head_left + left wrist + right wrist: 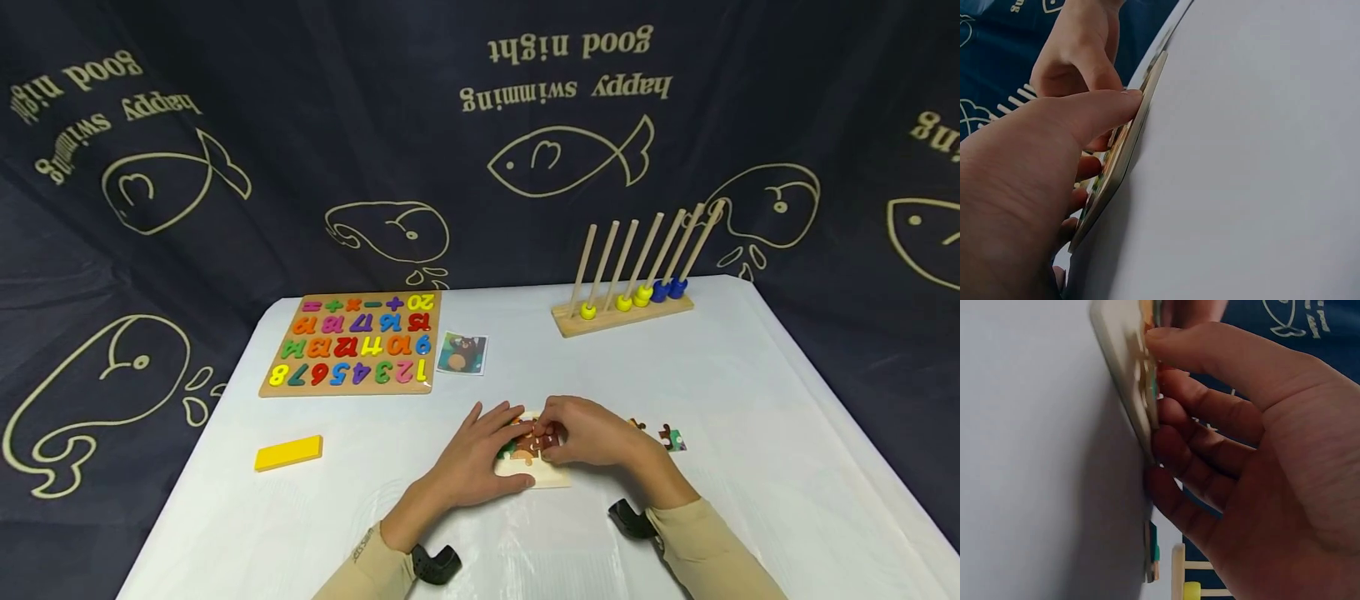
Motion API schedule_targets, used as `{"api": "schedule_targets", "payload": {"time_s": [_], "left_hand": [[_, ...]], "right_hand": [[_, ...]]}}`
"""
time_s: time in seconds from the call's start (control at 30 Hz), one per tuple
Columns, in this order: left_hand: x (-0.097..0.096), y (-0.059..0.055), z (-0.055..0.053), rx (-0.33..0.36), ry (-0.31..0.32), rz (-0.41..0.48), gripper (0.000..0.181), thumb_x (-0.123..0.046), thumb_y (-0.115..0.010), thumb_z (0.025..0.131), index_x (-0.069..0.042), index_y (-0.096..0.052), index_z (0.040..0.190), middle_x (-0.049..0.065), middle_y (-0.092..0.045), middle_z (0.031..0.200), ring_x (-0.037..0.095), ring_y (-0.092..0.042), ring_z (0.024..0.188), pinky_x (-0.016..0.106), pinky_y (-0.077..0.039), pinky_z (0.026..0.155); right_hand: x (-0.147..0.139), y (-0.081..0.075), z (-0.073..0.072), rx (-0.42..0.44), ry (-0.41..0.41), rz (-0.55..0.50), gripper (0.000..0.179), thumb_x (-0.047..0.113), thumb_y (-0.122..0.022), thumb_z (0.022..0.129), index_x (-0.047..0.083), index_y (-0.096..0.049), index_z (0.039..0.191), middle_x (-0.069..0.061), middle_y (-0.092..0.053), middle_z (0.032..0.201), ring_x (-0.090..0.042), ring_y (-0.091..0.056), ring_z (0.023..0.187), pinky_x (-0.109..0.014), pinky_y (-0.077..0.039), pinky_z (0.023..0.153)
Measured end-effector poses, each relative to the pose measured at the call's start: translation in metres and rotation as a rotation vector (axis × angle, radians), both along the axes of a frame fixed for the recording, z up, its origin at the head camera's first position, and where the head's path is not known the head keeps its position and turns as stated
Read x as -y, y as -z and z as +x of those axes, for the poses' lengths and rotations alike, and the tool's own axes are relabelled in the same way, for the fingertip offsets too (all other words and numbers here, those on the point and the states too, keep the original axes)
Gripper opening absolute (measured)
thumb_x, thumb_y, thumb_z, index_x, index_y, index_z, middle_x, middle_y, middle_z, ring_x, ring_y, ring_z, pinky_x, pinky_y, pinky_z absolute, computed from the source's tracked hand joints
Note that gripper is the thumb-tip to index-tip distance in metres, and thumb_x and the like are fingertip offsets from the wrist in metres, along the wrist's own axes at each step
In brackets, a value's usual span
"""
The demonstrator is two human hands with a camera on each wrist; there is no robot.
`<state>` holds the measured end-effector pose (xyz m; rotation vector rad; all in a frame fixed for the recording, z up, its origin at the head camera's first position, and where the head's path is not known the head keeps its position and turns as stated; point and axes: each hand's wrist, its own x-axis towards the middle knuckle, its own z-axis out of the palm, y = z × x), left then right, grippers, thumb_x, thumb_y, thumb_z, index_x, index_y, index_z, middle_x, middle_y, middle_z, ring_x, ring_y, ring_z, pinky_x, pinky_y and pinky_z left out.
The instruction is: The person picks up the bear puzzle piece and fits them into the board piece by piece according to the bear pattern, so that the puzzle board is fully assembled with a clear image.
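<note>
A small wooden jigsaw board [551, 477] lies near the table's middle, partly filled with brown, orange and green pieces [525, 450]. My left hand [472, 462] spreads over its left side with fingers extended. In the left wrist view, the left thumb [1107, 111] presses on the board's near edge [1124, 156]. My right hand [592, 433] pinches a jigsaw piece [1151, 390] at the board's right side; fingers partly hide it. Loose jigsaw pieces [672, 438] lie right of the board, some behind the right wrist.
A wooden number board [348, 387] lies at back left, beside a bear picture card [461, 354]. The yellow block [288, 453] sits at left. At back right stands a peg rack [622, 321] with yellow and blue beads. A dark printed curtain [420, 100] hangs behind.
</note>
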<state>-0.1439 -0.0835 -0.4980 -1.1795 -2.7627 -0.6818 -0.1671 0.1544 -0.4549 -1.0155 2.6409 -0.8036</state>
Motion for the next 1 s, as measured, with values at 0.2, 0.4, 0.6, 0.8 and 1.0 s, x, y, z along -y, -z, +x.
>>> {"api": "schedule_targets", "payload": {"time_s": [0.2, 0.4, 0.6, 0.8, 1.0], "left_hand": [[0.000, 0.000, 0.001, -0.022, 0.001, 0.038, 0.059, -0.064, -0.062, 0.082, -0.025, -0.060, 0.127, 0.003, -0.039, 0.148, 0.022, -0.029, 0.140, 0.055, -0.015, 0.113], [0.001, 0.002, 0.001, -0.071, 0.034, 0.056, 0.048, -0.061, -0.062, 0.084, -0.032, -0.064, 0.123, 0.006, -0.040, 0.147, 0.026, -0.031, 0.138, 0.060, -0.017, 0.110], [0.002, 0.001, 0.001, -0.093, 0.044, 0.024, 0.051, -0.062, -0.059, 0.086, -0.033, -0.063, 0.127, 0.006, -0.039, 0.148, 0.029, -0.031, 0.138, 0.060, -0.018, 0.110], [0.001, 0.000, 0.002, -0.093, 0.041, 0.005, 0.051, -0.062, -0.058, 0.086, -0.033, -0.062, 0.129, 0.005, -0.039, 0.148, 0.028, -0.029, 0.139, 0.058, -0.017, 0.111], [0.002, 0.000, 0.003, -0.092, 0.041, -0.002, 0.052, -0.061, -0.059, 0.086, -0.032, -0.063, 0.129, 0.005, -0.038, 0.149, 0.029, -0.030, 0.139, 0.058, -0.016, 0.111]], "right_hand": [[0.002, 0.002, 0.002, -0.012, -0.001, -0.003, 0.019, 0.024, -0.078, 0.079, 0.020, -0.071, 0.097, 0.009, -0.057, 0.086, -0.009, -0.054, 0.074, -0.025, -0.046, 0.065], [-0.002, 0.001, 0.002, -0.022, 0.003, -0.020, 0.021, 0.023, -0.076, 0.083, 0.019, -0.071, 0.103, 0.010, -0.059, 0.090, -0.008, -0.056, 0.078, -0.026, -0.047, 0.070], [-0.007, 0.001, 0.001, -0.009, 0.018, -0.021, 0.016, 0.019, -0.073, 0.087, 0.016, -0.069, 0.102, 0.008, -0.057, 0.088, -0.009, -0.054, 0.076, -0.026, -0.046, 0.068], [-0.009, 0.002, 0.000, 0.021, 0.032, -0.028, 0.015, 0.012, -0.069, 0.089, 0.014, -0.067, 0.104, 0.006, -0.057, 0.090, -0.008, -0.052, 0.077, -0.028, -0.046, 0.067], [-0.007, 0.003, -0.001, 0.007, 0.045, -0.020, 0.015, 0.006, -0.064, 0.091, 0.014, -0.066, 0.103, 0.009, -0.055, 0.086, -0.007, -0.049, 0.075, -0.028, -0.044, 0.067]]}}
